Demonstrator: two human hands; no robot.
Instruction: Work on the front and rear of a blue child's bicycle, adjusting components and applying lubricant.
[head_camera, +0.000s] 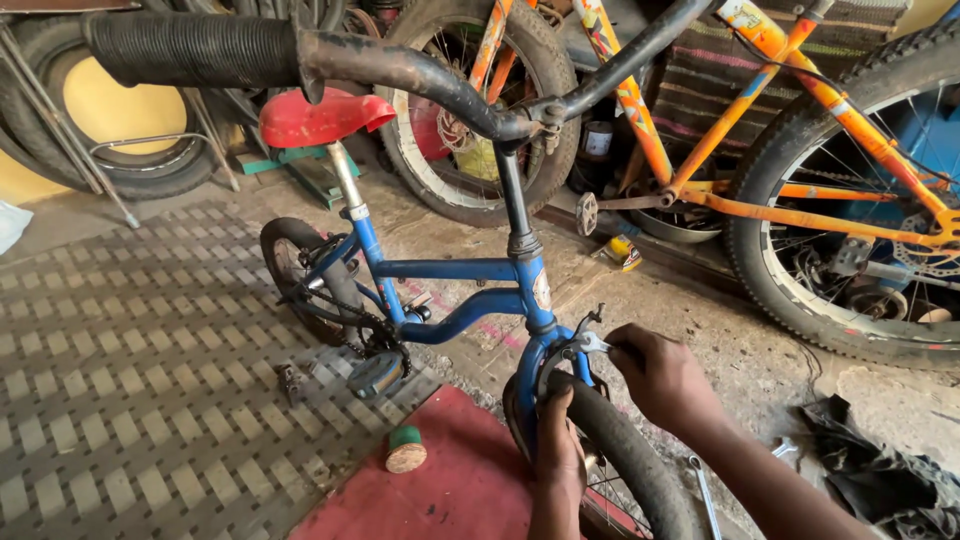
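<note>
The small blue bicycle (450, 290) stands upright on the workshop floor, its front brake (580, 345) just above the front tyre (625, 455). The right hand (660, 375) pinches a small metal tool (592, 343) against the brake, while the left hand (558, 450), fingers curled shut, grips the tyre and fork, seemingly to steady the wheel. An orange bicycle (790, 190) leans behind; a spanner (703, 490) lies beside the tyre.
</note>
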